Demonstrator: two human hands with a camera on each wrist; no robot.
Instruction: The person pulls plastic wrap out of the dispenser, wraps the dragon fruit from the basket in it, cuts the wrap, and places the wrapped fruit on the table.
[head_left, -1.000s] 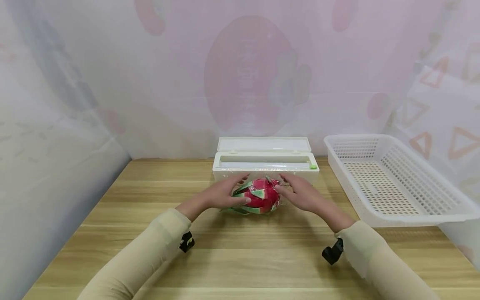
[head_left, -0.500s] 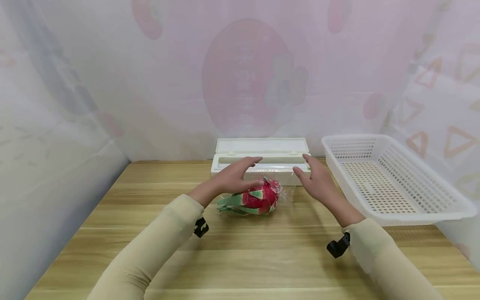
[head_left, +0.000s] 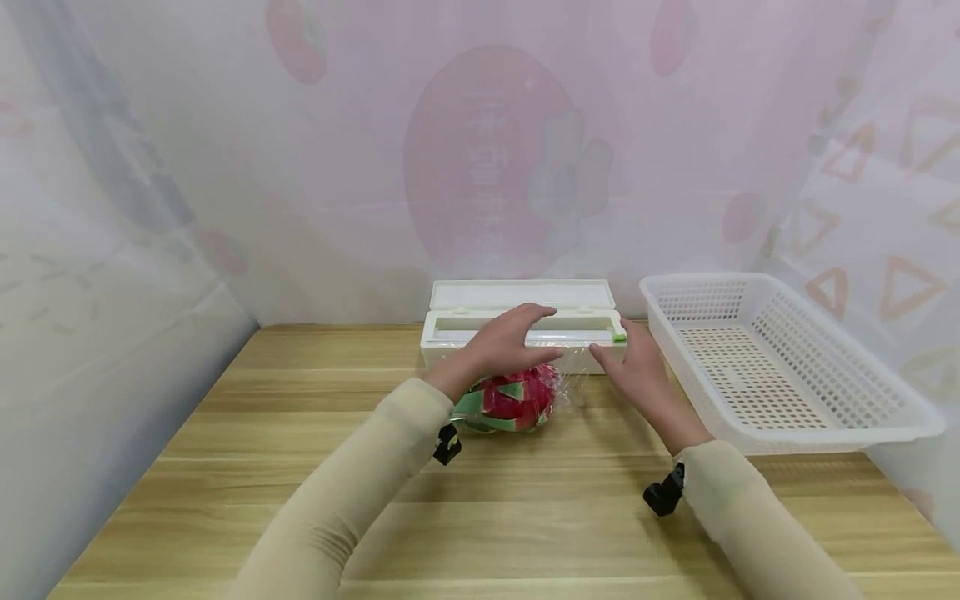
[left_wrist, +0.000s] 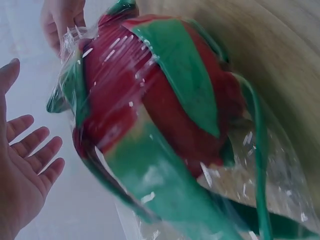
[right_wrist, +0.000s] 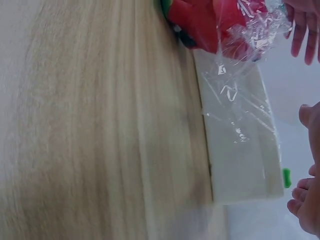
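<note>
wrapped dragon fruit (head_left: 513, 403) below wide left grip (head_left: 504, 343), apart from wide right grip (head_left: 641, 372)

Small booth-like workspace, pale printed sheets (head_left: 337, 192) on 3 sides, wood-grain tabletop (head_left: 525, 517) spread between them

A wood-grained table (head_left: 525, 517) bears a film-wrapped dragon fruit (head_left: 517, 402); a long white box (right_wrist: 240, 165); a white basket (head_left: 817, 442).
</note>
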